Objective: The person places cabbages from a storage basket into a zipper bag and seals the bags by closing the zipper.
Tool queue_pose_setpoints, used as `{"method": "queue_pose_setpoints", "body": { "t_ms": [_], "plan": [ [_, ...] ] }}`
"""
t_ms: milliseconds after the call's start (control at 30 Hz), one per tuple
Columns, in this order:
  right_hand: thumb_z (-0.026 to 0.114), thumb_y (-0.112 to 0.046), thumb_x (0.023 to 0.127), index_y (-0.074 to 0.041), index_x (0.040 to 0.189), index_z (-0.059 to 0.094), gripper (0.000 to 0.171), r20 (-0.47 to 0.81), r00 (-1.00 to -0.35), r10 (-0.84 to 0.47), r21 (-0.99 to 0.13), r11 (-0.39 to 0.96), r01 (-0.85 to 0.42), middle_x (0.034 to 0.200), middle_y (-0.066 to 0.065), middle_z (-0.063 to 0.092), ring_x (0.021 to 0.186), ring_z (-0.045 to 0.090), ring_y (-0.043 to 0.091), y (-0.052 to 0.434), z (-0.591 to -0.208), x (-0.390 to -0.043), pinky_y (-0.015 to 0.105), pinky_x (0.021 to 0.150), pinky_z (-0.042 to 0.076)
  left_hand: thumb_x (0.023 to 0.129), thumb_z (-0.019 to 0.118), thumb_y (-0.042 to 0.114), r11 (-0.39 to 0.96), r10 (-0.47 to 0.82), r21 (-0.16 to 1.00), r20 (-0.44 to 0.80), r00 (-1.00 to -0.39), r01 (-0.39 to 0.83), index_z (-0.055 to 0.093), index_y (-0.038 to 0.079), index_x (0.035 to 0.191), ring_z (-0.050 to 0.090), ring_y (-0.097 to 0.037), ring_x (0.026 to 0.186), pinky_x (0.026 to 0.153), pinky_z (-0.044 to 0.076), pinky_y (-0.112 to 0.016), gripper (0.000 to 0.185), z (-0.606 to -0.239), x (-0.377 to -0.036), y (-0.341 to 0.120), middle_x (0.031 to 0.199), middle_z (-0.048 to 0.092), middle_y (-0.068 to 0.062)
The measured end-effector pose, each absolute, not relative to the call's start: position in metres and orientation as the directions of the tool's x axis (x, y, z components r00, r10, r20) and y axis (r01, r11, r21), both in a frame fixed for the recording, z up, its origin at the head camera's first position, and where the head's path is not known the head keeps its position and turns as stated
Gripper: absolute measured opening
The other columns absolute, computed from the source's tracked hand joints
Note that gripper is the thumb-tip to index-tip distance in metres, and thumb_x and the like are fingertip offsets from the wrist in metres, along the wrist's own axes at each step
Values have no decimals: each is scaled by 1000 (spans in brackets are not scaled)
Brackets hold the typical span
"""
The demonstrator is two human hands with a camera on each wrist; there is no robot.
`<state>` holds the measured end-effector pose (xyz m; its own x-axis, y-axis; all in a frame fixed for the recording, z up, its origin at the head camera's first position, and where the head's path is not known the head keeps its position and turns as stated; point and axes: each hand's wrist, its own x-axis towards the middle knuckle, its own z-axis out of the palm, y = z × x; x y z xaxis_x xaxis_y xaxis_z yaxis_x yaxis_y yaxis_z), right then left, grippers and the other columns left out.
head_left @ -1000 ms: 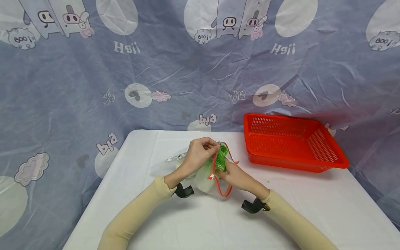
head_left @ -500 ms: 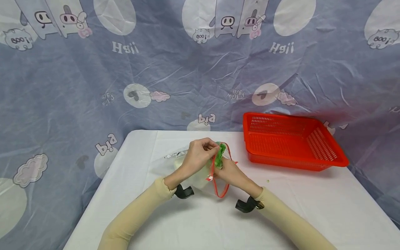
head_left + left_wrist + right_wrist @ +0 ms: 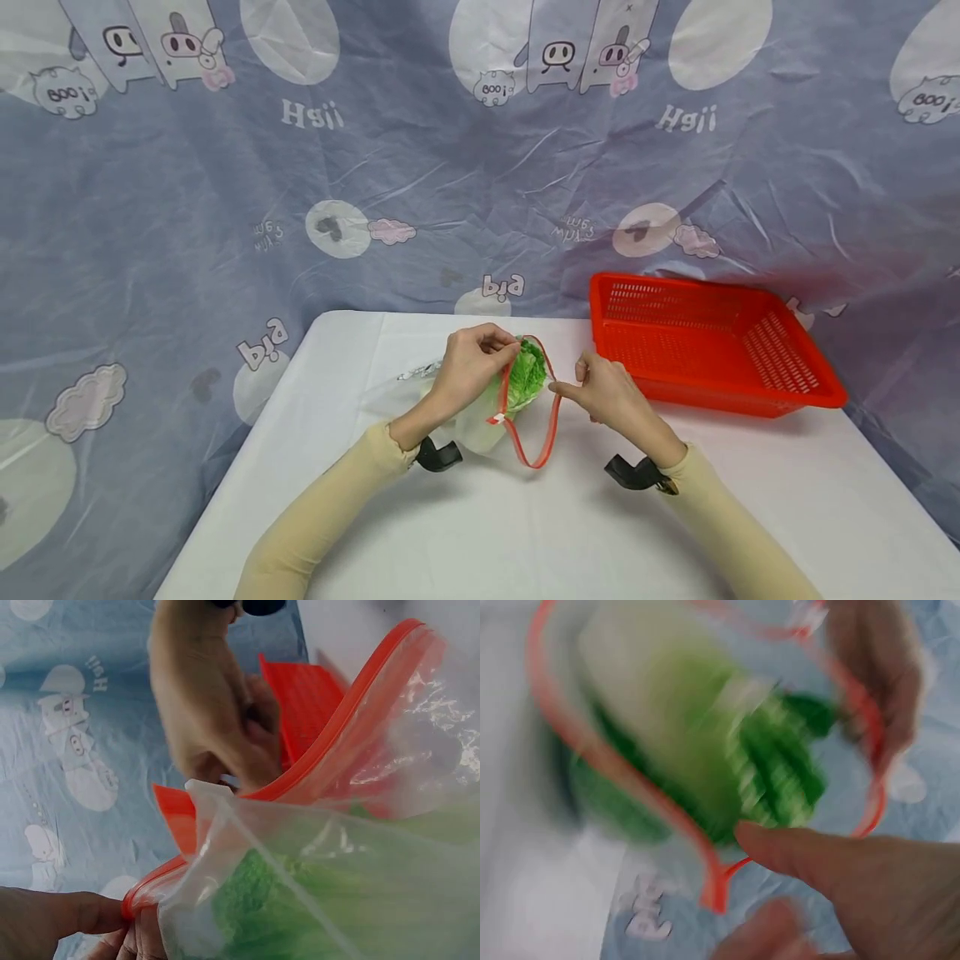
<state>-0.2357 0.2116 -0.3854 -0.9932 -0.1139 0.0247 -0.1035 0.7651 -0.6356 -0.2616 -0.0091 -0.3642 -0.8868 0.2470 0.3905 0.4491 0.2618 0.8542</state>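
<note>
A clear zip bag [image 3: 480, 429] with a red zip lies mid-table, its mouth spread to the right. Inside is a napa cabbage [image 3: 528, 377], its crinkled green leaves showing at the mouth and its pale stalk deeper in. My left hand [image 3: 470, 363] pinches the zip's far edge between thumb and fingers, as the left wrist view also shows. Just outside the mouth is my right hand [image 3: 617, 397], its thumb [image 3: 780, 847] stretched toward the zip's end, apart from the fingers. A white slider [image 3: 498, 418] sits on the near side of the zip.
A red perforated basket [image 3: 705, 392] stands at the back right of the white table [image 3: 480, 533], behind my right hand. A patterned grey-blue cloth [image 3: 420, 150] hangs behind the table. Black wrist mounts sit on both forearms.
My right hand has gone into the bag's mouth at the cabbage leaves, then drawn back out to the right. The left hand keeps its pinch on the zip edge; the mouth now gapes wider.
</note>
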Motion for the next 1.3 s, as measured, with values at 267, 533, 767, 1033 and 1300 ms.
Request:
{"method": "queue_pose_setpoints", "body": {
  "t_ms": [267,533,767,1033,1300],
  "plan": [
    [68,-8,88,3,100,59,19,38,-992,-120,-903,421,-85,78,16,72,62,71,26,222,-410,-256,41,59,59,87,69,15,316,241,837,384,-891,446,73,12,87,62,-9,63,56,51,-23,5,-360,-262,-13,73,69,1],
    [67,-8,89,9,97,55,21,89,-996,-30,-994,61,-91,68,2,70,58,69,15,216,-394,-251,36,64,60,88,70,22,346,245,797,432,-868,495,69,15,85,63,-9,66,60,52,-25,8,-350,-265,-25,73,68,3],
    [69,-15,89,4,94,58,22,111,-993,35,-994,-13,-111,68,2,70,59,69,13,218,-379,-242,34,66,60,87,70,42,369,489,773,311,-815,516,61,19,77,61,-19,63,55,50,-29,27,-342,-262,-50,71,65,2],
    [64,-13,93,8,102,58,24,114,-991,71,-992,-42,-117,72,2,70,63,70,12,227,-370,-239,29,68,59,81,78,36,298,674,713,314,-669,634,68,26,86,62,-11,75,70,52,-29,15,-344,-262,-75,81,68,11],
    [68,-22,91,9,110,61,37,145,-989,40,-987,-63,-147,75,1,72,69,72,13,232,-364,-239,27,71,59,84,75,25,249,615,778,334,-714,578,77,20,88,67,-14,79,67,53,-26,7,-351,-270,-79,85,73,7]
  ]
}}
